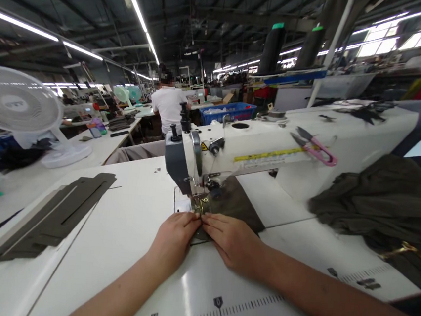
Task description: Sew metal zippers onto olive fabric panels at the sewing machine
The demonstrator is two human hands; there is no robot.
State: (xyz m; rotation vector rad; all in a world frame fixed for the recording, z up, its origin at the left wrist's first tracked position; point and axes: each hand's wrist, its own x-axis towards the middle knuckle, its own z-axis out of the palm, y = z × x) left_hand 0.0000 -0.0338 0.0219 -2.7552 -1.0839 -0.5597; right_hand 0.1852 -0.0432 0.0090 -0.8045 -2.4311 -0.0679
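A dark olive fabric piece (241, 205) lies under the presser foot (201, 204) of a white sewing machine (289, 146). My left hand (175, 236) has its fingers pressed together on the fabric's near edge, just in front of the foot. Beside it, almost touching, my right hand (234, 240) pinches the same edge with thumb and fingers. The fingertips hide part of the cloth and the stitching spot.
Cut olive fabric strips (67, 209) are stacked on the left. Pink-handled thread snips (317, 147) rest on the machine arm. A heap of olive cloth (370, 203) lies at right. A white fan (18, 104) stands at left. Ahead, a person in white (168, 107) faces away.
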